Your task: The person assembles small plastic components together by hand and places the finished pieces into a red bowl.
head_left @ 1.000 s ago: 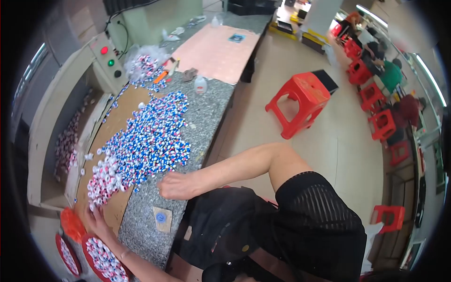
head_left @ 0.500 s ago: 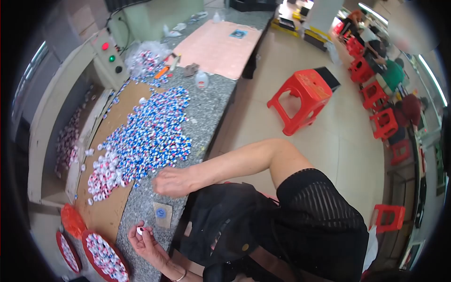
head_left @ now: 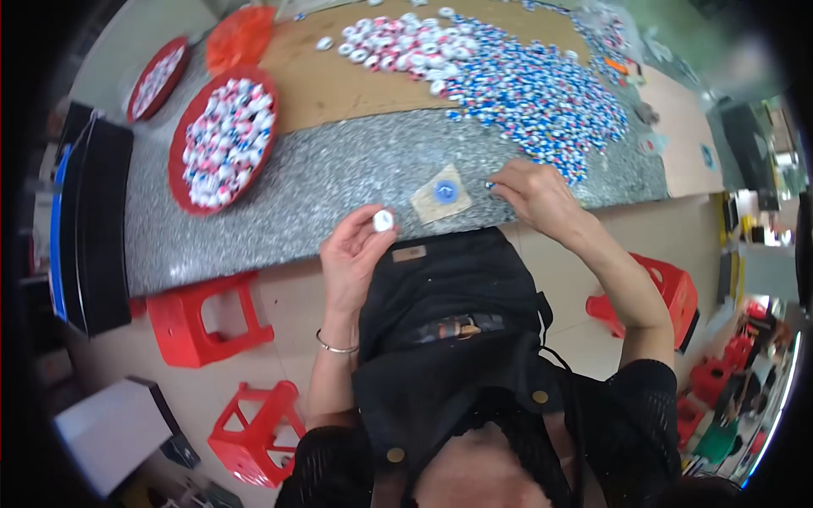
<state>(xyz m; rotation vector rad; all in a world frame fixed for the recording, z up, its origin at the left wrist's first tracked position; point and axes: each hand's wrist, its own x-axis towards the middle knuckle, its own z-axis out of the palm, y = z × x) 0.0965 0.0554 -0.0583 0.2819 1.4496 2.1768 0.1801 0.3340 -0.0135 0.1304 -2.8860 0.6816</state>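
Observation:
Between thumb and fingers, my left hand (head_left: 354,250) holds a round white piece (head_left: 384,221) with a dark mark, at the counter's front edge. My right hand (head_left: 538,199) pinches a tiny blue and white piece (head_left: 489,185) over the counter. Between the hands lies a beige square (head_left: 428,203) with a round blue item (head_left: 446,191) on it. Behind my right hand spreads a heap of small blue and white pieces (head_left: 542,93). Larger white and pink pieces (head_left: 406,44) adjoin it on brown board.
A red tray (head_left: 176,161) of white pieces stands at left on the granite counter (head_left: 313,161), a smaller red tray (head_left: 135,97) beyond it. An orange bag (head_left: 240,38) lies behind. Red stools (head_left: 190,326) stand below. People sit far right.
The view has swung toward the counter's left part. My right hand has moved away from the heap's edge with a tiny piece in its fingers; my left hand still holds the white piece.

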